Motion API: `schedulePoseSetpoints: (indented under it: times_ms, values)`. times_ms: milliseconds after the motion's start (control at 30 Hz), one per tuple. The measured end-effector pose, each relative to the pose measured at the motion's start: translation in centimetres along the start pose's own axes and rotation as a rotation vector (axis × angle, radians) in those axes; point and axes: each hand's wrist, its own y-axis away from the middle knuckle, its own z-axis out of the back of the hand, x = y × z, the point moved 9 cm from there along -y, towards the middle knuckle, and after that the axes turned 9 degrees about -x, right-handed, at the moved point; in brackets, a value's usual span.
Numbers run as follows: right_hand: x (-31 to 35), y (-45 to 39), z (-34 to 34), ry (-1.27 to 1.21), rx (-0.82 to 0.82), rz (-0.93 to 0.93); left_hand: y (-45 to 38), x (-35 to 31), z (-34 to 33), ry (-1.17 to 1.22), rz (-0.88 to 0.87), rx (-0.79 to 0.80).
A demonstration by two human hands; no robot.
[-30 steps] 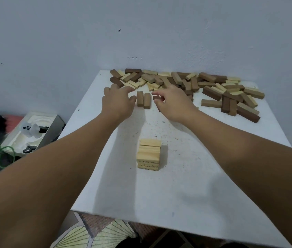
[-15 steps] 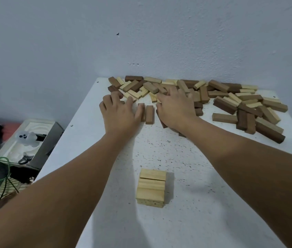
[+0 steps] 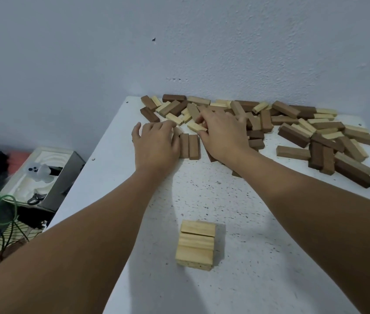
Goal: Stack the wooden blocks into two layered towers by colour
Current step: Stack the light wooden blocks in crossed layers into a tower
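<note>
At the near end of the white worktop (image 3: 258, 257) sits the pale tower (image 3: 195, 244), a short stack of light wood blocks with three lying side by side on top, standing alone with bare surface all round it. Further out, the left hand (image 3: 156, 145) lies flat with its fingers spread loosely, its thumb side touching two brown blocks (image 3: 189, 146) laid side by side, which looks like the start of the dark tower. Just beside them the right hand (image 3: 222, 134) reaches into the loose pile (image 3: 292, 128) and its fingertips pinch a pale block (image 3: 196, 126). The pile runs along the far edge against the wall (image 3: 179, 41), light and dark pieces all jumbled and overlapping. My guess on handling: these are small, light, rigid sticks with smooth faces, so they'll slide on each other easily; best grabbed across the long sides near the middle and set down gently. There's plenty of room between the pale tower and the pile. The left edge is close to the left hand and drops off to a box of clutter (image 3: 41, 175) below, so I'd keep the towers inboard.
</note>
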Motion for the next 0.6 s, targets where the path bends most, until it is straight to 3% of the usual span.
schedulePoseSetpoints:
  times_ms: [300, 600]
  values:
    - [2.6, -2.2, -1.0, -0.111, 0.049, 0.061, -0.1, 1.2, 0.6, 0.014, 0.145, -0.039]
    - [4.0, -3.9, -3.6, 0.079, 0.173, 0.085, -0.2, 1.7, 0.2, 0.022, 0.166, -0.03]
